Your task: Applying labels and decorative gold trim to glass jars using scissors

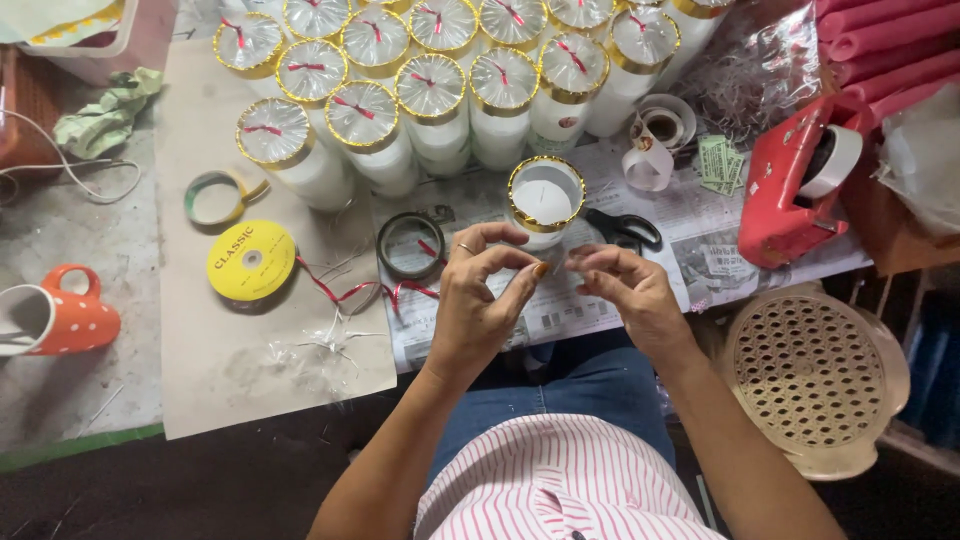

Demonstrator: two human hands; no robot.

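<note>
Many wrapped candles [432,95] stand finished (red ribbon on top); one open candle [543,203] remains. Left hand [483,295] and right hand [627,285] pinch something too small to identify.

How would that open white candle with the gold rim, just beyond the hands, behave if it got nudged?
The open candle is a squat, upright cylinder, so it would probably slide rather than tip. It looks like solid wax, likely heavy for its size. Laid on its side, it would probably roll. The left hand and right hand sit just in front of it.
</note>
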